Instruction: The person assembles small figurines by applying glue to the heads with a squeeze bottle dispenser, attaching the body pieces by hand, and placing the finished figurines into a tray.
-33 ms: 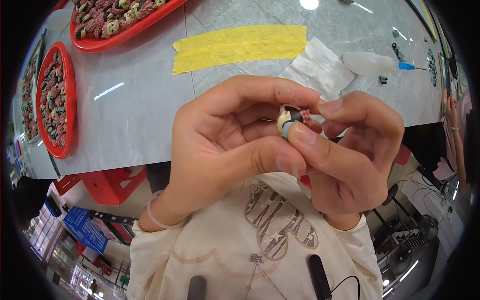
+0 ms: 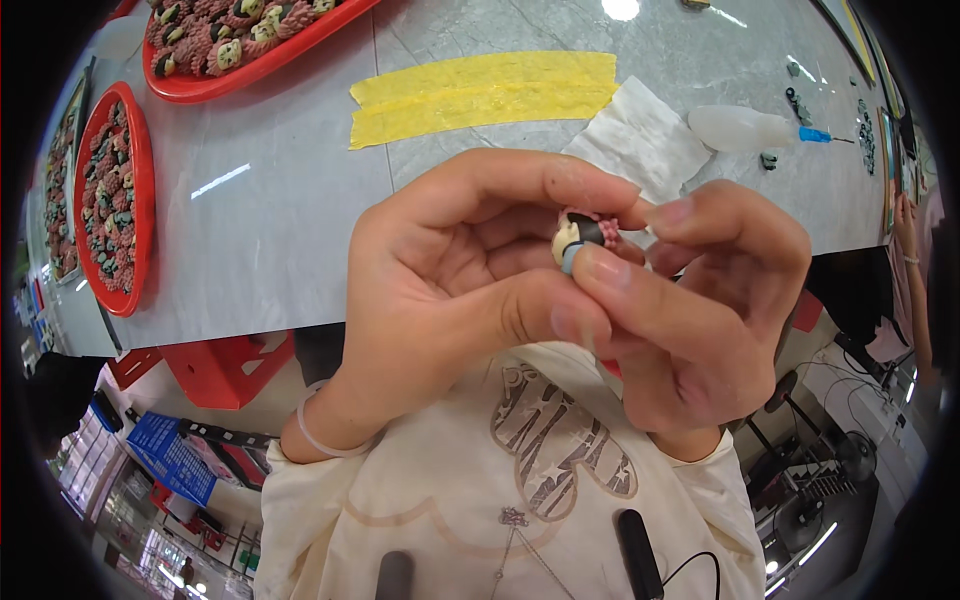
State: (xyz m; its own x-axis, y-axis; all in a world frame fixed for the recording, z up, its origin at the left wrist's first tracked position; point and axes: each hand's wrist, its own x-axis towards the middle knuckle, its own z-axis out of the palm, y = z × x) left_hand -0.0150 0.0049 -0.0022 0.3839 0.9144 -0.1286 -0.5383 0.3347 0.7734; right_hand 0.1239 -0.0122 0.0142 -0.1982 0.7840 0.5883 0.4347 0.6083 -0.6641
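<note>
A tiny figurine (image 2: 578,232) with a cream face, black hair, pink ruffled edging and a grey-blue part sits between my two hands above the table's near edge. My left hand (image 2: 450,260) curls around its far side, fingers bent and thumb below it. From the right, my right hand (image 2: 715,310) presses its thumb against the grey-blue part, its index finger close to my left index fingertip. The fingers cover the figurine's lower side and part of its back.
Red trays (image 2: 148,200) of small pink and grey pieces stand at the left, with a larger red tray (image 2: 270,62) of figurines behind. Beyond my hands lie yellow tape (image 2: 485,95), a white tissue (image 2: 640,135) and a blue-tipped squeeze bottle (image 2: 740,128). Loose dark pieces (image 2: 795,105) lie far right.
The figurine and my right thumb have shifted very slightly to the left. Both hands otherwise keep the same pose.
</note>
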